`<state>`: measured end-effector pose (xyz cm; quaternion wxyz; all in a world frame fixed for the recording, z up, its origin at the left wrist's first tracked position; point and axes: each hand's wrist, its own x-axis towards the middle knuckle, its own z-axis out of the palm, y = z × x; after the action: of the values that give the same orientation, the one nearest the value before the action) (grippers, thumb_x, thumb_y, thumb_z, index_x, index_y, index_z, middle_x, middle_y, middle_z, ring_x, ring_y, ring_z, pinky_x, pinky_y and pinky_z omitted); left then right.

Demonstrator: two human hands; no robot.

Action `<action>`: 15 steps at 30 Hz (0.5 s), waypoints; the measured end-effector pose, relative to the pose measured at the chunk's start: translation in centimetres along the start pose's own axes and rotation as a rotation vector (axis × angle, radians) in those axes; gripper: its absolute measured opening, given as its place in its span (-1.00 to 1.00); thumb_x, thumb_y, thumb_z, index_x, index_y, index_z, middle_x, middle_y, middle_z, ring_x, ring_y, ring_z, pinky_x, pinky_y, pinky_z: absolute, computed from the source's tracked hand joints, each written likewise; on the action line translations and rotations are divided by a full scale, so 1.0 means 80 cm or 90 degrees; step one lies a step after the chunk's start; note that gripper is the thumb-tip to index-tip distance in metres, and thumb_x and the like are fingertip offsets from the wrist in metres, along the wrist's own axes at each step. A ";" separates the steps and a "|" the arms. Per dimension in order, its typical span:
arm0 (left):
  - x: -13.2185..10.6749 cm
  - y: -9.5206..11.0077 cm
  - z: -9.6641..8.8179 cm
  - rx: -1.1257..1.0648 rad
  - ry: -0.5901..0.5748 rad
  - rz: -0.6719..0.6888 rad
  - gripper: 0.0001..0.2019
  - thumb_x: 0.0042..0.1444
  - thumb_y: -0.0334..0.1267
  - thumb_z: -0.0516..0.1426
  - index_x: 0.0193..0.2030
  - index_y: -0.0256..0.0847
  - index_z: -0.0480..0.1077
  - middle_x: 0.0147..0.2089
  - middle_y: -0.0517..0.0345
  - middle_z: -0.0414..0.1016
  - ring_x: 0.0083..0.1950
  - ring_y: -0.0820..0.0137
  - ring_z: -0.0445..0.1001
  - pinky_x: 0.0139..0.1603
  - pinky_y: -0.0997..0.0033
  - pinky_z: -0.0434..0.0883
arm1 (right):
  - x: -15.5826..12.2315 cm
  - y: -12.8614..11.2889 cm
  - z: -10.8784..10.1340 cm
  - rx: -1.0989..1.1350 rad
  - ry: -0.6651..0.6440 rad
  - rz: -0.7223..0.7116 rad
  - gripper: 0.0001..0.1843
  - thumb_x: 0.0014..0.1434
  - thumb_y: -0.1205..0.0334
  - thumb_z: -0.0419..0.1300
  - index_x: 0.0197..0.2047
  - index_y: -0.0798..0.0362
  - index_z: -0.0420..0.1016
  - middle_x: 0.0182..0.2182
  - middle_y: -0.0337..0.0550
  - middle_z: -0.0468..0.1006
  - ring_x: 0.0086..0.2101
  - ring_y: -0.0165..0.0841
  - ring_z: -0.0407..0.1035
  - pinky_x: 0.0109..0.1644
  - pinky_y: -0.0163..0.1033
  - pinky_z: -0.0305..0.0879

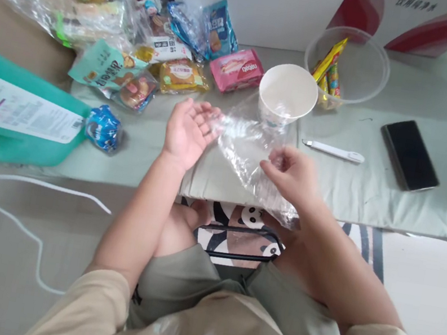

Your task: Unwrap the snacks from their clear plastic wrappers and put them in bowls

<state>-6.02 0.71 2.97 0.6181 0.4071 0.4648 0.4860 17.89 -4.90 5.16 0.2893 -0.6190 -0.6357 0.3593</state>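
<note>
My left hand (pixel 189 127) lies palm up over the table's front edge, fingers spread, its fingertips touching one end of a clear plastic bag (pixel 247 151). My right hand (pixel 291 173) pinches the same bag near its other side. The bag lies crumpled on the grey-green table cover (pixel 372 198) and hangs over the edge. Just behind the bag stands a white paper bowl (pixel 288 92) that looks empty.
Several snack packets (pixel 139 56) are heaped at the back left, with a pink one (pixel 236 69) nearest the bowl. A clear plastic bowl (pixel 366 71) holds yellow packets. A white pen-like tool (pixel 333 151), a black phone (pixel 409 154) and a teal box (pixel 13 115) also lie here.
</note>
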 end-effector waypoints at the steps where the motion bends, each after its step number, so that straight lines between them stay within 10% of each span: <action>1: -0.005 -0.001 0.008 -0.016 -0.029 -0.047 -0.35 0.19 0.39 0.05 0.04 -0.19 0.40 0.06 -0.13 0.60 0.18 0.11 0.59 0.04 0.20 0.60 | 0.000 -0.001 0.001 0.057 0.024 0.042 -0.81 0.06 0.16 0.29 -0.38 0.00 0.34 -0.54 -0.31 0.38 -0.50 -0.42 0.28 -0.37 -0.26 0.20; 5: -0.032 -0.005 0.051 0.005 -0.226 -0.182 -0.39 0.05 0.19 0.32 0.07 -0.25 0.47 0.02 -0.13 0.66 0.07 0.13 0.63 -0.01 0.23 0.57 | -0.003 -0.002 0.010 0.197 0.066 0.134 -0.66 0.01 0.06 0.37 -0.34 -0.02 0.28 -0.47 -0.30 0.43 -0.47 -0.44 0.30 -0.37 -0.26 0.23; 10: -0.031 -0.006 0.066 0.130 -0.146 -0.216 -0.84 0.14 -0.41 0.19 -0.13 -0.29 0.52 -0.15 0.01 0.69 -0.19 0.38 0.65 -0.26 0.47 0.49 | -0.007 0.012 0.009 0.433 -0.025 0.175 -0.41 0.01 -0.13 0.39 -0.01 -0.07 0.27 -0.35 -0.26 0.57 -0.34 -0.34 0.52 -0.20 -0.18 0.46; 15: -0.017 -0.003 0.045 0.221 -0.189 -0.198 -0.76 0.17 -0.51 0.07 -0.09 -0.23 0.45 -0.42 0.17 0.62 -0.46 0.46 0.58 -0.44 0.51 0.41 | 0.004 0.026 0.002 0.356 -0.203 0.168 -0.56 0.11 -0.02 0.33 -0.01 0.02 0.44 -0.48 -0.28 0.53 -0.51 -0.42 0.44 -0.41 -0.28 0.38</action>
<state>-2.58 -0.82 3.82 0.6677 0.4973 0.5026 0.2330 18.94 -4.69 3.34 0.2957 -0.5289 -0.4644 0.6459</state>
